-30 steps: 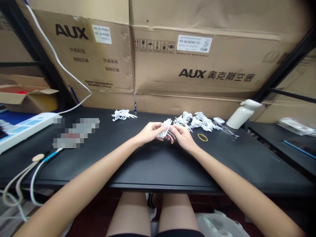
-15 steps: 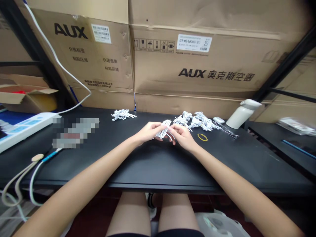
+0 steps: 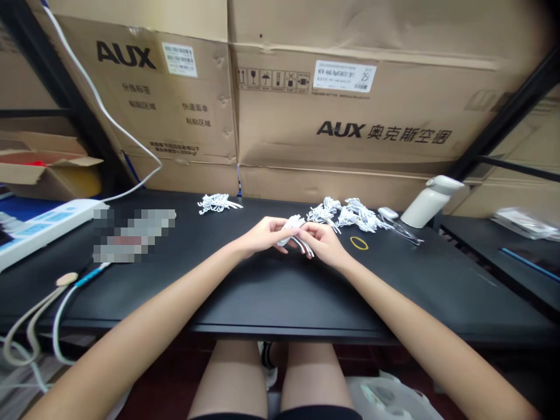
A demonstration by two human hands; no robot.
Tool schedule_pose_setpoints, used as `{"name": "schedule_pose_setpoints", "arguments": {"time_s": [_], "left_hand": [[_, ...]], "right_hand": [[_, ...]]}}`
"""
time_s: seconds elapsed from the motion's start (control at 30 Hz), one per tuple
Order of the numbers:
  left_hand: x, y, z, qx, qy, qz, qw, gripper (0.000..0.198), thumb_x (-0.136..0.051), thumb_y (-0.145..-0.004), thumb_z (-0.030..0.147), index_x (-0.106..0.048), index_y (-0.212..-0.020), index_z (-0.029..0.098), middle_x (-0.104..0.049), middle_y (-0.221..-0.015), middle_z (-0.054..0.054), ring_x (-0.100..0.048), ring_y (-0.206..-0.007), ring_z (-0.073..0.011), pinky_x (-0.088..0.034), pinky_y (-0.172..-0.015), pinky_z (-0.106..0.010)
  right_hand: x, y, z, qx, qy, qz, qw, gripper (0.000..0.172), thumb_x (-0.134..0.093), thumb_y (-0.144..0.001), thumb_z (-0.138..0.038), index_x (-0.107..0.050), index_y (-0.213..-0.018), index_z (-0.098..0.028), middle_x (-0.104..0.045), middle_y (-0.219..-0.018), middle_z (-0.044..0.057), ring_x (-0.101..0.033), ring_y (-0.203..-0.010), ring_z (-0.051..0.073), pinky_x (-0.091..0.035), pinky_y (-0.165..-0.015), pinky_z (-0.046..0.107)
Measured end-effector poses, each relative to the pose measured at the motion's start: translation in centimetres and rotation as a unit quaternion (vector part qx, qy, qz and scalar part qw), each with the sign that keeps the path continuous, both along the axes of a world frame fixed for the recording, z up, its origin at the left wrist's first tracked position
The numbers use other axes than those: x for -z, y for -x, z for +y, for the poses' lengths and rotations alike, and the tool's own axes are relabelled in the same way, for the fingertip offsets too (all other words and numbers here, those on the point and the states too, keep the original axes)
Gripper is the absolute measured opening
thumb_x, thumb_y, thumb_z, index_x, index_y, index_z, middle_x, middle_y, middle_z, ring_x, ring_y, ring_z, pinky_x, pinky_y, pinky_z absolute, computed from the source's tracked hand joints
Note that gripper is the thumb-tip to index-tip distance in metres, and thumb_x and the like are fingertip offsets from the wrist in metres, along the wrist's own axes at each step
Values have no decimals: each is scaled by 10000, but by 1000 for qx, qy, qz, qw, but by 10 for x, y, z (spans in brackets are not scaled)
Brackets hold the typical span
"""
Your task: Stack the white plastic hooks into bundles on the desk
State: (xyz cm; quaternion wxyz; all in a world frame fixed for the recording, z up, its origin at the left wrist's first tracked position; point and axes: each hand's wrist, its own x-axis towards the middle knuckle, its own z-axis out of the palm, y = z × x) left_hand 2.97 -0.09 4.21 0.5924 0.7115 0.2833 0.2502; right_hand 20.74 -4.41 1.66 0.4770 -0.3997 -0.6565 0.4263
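Note:
Above the black tabletop, my left hand and my right hand together grip a bundle of thin white hooks. Both thumbs press on it near its middle, and loose ends stick out below between the hands. A loose pile of similar white hooks lies to the left, towards the back. Several more white bundles lie behind and to the right of my right hand. A yellow rubber band rests flat just right of that hand.
A white bottle stands at the back right, with glasses in front of it. On the left are a white power strip and a blurred-out flat object. Large cardboard boxes wall off the back of the black table.
The hook bundle has turned in my fingers, and its loose ends now fan out further towards the lower right. My hands have stayed in nearly the same place.

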Motion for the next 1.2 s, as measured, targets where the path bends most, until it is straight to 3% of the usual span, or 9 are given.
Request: {"name": "schedule_pose_setpoints", "arguments": {"time_s": [0.23,0.5,0.6,0.83,1.03,1.2], "left_hand": [[0,1,1,-2,1,-11,1000,458,-673,-741,465,-659,-1037,116,-698,-922,-112,-660,-881,-217,-550,-696,-307],[9,-1,3,-69,-5,-57,996,459,-721,-705,432,-664,-1026,109,-700,-952,-117,-652,-830,-194,-533,-711,-298],[9,-2,3,-63,-1,-63,996,470,-747,-678,420,-667,-1021,108,-698,-953,-109,-649,-846,-197,-530,-733,-302],[7,-2,1,-52,7,-52,997,430,-748,-673,427,-664,-963,121,-688,-904,-78,-644,-833,-184,-537,-730,-311],[9,-2,1,-39,0,-31,999,450,-703,-705,480,-648,-980,128,-672,-885,-72,-638,-867,-196,-556,-728,-340],[11,-2,4,-23,-2,-32,999,463,-648,-753,503,-633,-1023,126,-667,-881,-75,-637,-855,-192,-568,-714,-353]], "right_hand": [[-4,3,-2,-3,9,12,1000,348,-625,-781,-506,-603,-760,-159,-598,-553,-17,-506,-398,87,-434,-390,223],[7,4,-1,-7,-4,-4,1000,326,-670,-763,-399,-556,-966,-171,-643,-680,-3,-565,-483,96,-471,-431,212],[15,3,1,21,-46,-18,999,273,-654,-780,-370,-569,-944,-169,-646,-741,15,-564,-512,100,-471,-434,215],[20,1,4,75,-84,-46,993,239,-591,-831,-394,-631,-866,-161,-636,-654,8,-479,-401,76,-382,-376,209],[19,-2,5,80,-107,-72,988,229,-596,-830,-389,-652,-855,-167,-701,-755,55,-642,-645,166,-501,-579,273],[17,-2,4,77,-100,-82,989,254,-586,-833,-424,-638,-854,-176,-696,-735,46,-647,-638,171,-510,-610,296]]}}
